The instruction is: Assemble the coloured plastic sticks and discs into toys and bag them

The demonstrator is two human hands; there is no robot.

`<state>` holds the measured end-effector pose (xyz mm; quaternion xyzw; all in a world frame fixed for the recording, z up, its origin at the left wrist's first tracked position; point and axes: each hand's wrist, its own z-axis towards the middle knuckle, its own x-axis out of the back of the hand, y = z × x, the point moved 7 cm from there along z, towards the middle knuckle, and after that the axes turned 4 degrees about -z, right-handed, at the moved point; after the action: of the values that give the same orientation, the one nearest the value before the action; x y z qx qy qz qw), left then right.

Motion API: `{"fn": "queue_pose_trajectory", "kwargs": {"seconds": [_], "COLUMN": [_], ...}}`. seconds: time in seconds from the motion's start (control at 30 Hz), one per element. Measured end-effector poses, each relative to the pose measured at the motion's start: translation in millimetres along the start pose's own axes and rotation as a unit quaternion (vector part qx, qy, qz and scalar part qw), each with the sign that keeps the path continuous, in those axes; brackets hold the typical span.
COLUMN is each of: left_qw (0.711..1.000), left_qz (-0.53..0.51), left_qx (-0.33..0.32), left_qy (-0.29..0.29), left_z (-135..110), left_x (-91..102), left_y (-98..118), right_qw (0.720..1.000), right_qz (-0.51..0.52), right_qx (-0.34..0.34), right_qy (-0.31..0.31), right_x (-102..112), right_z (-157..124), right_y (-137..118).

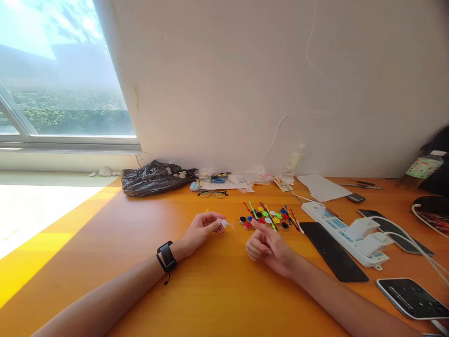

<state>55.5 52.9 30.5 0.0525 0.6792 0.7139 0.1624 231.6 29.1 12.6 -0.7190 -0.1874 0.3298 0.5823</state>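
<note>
My left hand, with a black watch on its wrist, pinches a small clear plastic piece just above the orange table. My right hand hovers beside it with the fingers curled loosely and the forefinger raised; I see nothing in it. Its forefinger points toward a cluster of small coloured pots and thin coloured sticks lying just beyond both hands.
A white power strip with plugged chargers and cables lies to the right, among three dark phones. At the back are a black plastic bag, glasses, papers and a bottle. Sunlight falls at left.
</note>
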Motion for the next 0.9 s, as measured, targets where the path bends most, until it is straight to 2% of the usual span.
{"fn": "queue_pose_trajectory", "kwargs": {"seconds": [0.07,0.13,0.33,0.53,0.63,0.77,0.9], "left_qw": [1.0,1.0,1.0,0.999,0.994,0.973,0.967], "left_qz": [0.002,0.003,0.006,-0.036,-0.111,-0.231,-0.25], "left_qx": [-0.001,-0.001,0.013,0.008,0.012,-0.009,-0.032], "left_qy": [0.002,-0.001,0.004,-0.001,0.01,0.024,0.047], "left_z": [-0.3,-0.7,-2.1,-0.1,6.0,18.1,28.2], "left_x": [-0.1,-1.0,-1.8,-0.2,10.1,32.4,57.6], "left_y": [1.3,2.4,2.6,0.3,-3.6,-2.0,4.8], "right_qw": [0.998,0.996,0.994,0.994,0.994,0.994,0.995], "right_qz": [0.0,-0.01,-0.016,-0.01,-0.014,-0.013,-0.004], "right_qx": [0.044,0.059,0.038,0.014,0.015,0.013,0.0], "right_qy": [0.032,0.066,0.098,0.107,0.108,0.108,0.102], "right_x": [6.3,11.9,19.3,22.7,23.5,25.5,26.5], "right_z": [-1.0,-0.7,4.7,5.5,5.4,5.5,5.3], "right_y": [-9.6,-13.4,-2.0,6.4,5.6,8.5,14.2]}}
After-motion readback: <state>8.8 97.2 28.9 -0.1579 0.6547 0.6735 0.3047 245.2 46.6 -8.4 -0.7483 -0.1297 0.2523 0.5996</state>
